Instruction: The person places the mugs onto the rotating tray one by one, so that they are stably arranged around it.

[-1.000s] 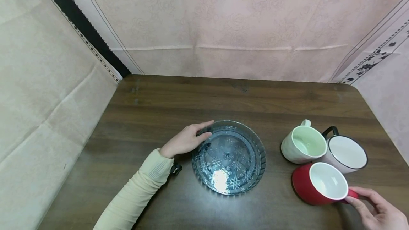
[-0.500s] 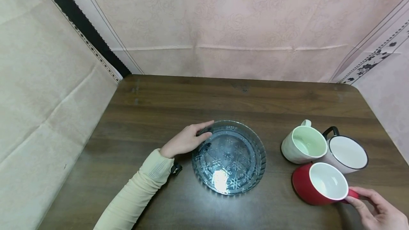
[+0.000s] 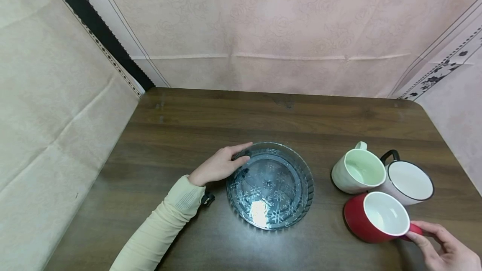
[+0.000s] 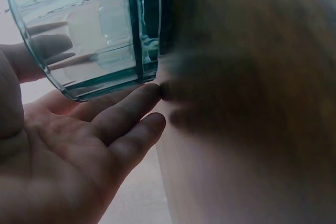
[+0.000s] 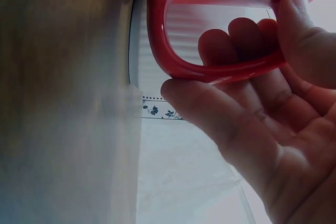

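A clear bluish glass dish point(image 3: 269, 187) with a fluted wall and snowflake pattern sits on the wooden table in the head view. My left hand point(image 3: 220, 163) holds its upper-left rim, thumb over the edge and fingers along the outside. In the left wrist view, the thumb shows partly through the dish's wall point(image 4: 105, 30), with the fingertips point(image 4: 153, 94) low beside it. At the right, my right hand point(image 3: 448, 246) pinches the handle of a red mug point(image 3: 355, 216) with a white inside. The right wrist view shows fingers through the loop of its handle point(image 5: 157, 30).
A pale green mug point(image 3: 348, 175) and a white mug point(image 3: 393, 187) with a black rim and handle stand close behind the red one. The brown table point(image 3: 226, 116) meets a pale patterned cloth point(image 3: 263, 32) at its far edge.
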Demonstrator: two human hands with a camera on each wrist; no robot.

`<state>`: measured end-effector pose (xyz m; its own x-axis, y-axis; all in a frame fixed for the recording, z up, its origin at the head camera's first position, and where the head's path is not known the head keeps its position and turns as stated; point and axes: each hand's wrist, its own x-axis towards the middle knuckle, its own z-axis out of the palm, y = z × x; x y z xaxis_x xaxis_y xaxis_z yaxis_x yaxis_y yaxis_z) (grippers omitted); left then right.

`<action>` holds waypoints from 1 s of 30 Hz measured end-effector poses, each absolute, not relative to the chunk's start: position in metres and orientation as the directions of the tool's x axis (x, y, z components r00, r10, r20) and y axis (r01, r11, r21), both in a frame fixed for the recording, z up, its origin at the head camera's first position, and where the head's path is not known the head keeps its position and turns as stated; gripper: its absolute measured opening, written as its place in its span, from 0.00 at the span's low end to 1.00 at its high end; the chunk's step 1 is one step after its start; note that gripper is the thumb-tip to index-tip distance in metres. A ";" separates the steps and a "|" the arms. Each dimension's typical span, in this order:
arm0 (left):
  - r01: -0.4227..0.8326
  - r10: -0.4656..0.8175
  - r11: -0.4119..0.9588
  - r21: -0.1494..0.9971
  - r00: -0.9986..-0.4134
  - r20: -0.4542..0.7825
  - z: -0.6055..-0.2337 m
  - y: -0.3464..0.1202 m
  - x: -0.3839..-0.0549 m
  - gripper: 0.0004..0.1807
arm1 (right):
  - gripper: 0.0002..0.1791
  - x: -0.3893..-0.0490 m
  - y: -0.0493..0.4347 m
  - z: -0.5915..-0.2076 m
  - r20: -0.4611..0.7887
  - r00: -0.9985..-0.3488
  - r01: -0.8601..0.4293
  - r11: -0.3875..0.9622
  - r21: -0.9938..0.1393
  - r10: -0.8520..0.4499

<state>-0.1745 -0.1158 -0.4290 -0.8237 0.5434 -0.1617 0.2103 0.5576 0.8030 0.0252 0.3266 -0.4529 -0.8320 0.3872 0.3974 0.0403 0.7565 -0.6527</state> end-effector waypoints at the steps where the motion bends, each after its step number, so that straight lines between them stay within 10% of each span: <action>1: 0.210 0.543 0.558 0.803 -0.824 -0.162 -0.429 -0.116 -0.174 0.29 | 0.16 0.025 0.326 -0.452 0.392 -0.832 0.050 0.757 -0.652 0.392; 30: 0.209 0.544 0.558 0.803 -0.823 -0.164 -0.429 -0.116 -0.175 0.30 | 0.18 0.025 0.319 -0.448 0.424 -0.834 -0.033 0.735 -0.677 0.353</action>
<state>-0.1745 -0.1160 -0.4293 -0.8229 0.5440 -0.1639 0.2092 0.5584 0.8028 0.0246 0.3191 -0.4481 -0.8336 0.3535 0.4244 -0.0332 0.7350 -0.6773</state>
